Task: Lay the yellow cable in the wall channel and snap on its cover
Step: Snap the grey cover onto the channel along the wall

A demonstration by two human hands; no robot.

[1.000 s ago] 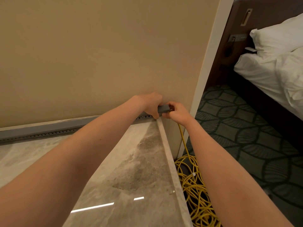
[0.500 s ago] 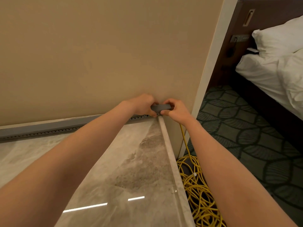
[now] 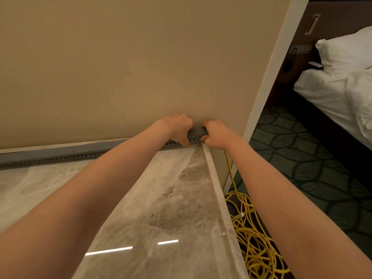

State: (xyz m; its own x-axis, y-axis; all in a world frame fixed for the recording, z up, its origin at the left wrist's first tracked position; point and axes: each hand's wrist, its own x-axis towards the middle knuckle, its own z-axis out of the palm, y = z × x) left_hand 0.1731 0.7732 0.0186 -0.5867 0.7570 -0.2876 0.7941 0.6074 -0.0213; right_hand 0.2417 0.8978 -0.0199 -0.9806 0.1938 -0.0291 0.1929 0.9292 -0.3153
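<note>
Both hands: your left hand (image 3: 177, 127) and right hand (image 3: 216, 135) curl round the right end of the grey cover (image 3: 196, 132), one on either side.
Cover: its end sits just above the perforated wall channel (image 3: 60, 155), at the back right corner of the table (image 3: 175, 198).
Yellow cable (image 3: 229, 168): drops from under your right hand, past the table edge, to a loose coil on the carpeted floor (image 3: 302, 158).
Channel contents: cannot tell.
</note>
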